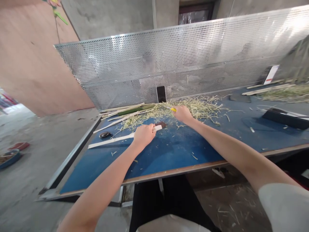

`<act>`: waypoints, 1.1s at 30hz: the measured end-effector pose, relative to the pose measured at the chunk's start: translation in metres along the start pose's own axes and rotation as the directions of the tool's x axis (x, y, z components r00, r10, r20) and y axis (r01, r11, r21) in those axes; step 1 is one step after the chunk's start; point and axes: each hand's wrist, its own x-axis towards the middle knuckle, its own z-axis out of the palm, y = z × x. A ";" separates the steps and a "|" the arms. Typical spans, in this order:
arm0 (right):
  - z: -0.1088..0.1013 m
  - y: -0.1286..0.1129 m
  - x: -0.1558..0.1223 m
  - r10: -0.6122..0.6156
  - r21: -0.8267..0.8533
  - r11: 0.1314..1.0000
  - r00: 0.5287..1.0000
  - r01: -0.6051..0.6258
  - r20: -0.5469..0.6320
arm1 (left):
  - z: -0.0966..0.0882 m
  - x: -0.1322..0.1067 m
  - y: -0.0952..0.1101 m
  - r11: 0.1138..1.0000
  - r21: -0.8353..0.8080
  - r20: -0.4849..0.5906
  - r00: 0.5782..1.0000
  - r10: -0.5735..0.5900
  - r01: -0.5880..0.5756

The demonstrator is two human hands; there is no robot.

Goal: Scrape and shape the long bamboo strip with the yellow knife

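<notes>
My left hand point(144, 135) is closed around a flat, pale bamboo strip point(111, 140). The strip's long end runs out to the left, and a short end shows past my thumb. A dark brown block point(161, 124) lies on the table just beyond that short end. My right hand point(182, 114) is wrapped round a yellow-handled knife point(173, 109), whose thin blade points left over the shavings. Thin pale shavings point(202, 109) are heaped behind and around my right hand. Further left lies a green bamboo piece point(135, 110) among pale strips.
A phone point(161, 94) leans against the perforated metal screen point(135, 71) at the back. A small dark round object point(105, 134) sits left on the blue table point(169, 158). At right are a black box-like object point(286, 118) and more shavings point(285, 93).
</notes>
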 end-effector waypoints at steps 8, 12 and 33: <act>-0.007 -0.027 -0.018 -0.184 0.050 0.982 0.982 0.182 0.045 | 0.003 0.013 -0.020 0.993 -0.020 0.018 0.993 -0.118 0.119; -0.006 -0.057 -0.033 -0.291 0.059 0.956 0.953 0.287 0.082 | 0.006 0.019 -0.037 0.984 -0.021 0.004 0.984 -0.179 0.179; -0.004 -0.073 -0.039 -0.228 0.109 0.971 0.959 0.212 0.168 | 0.008 0.028 -0.048 0.984 -0.044 -0.002 0.985 -0.174 0.173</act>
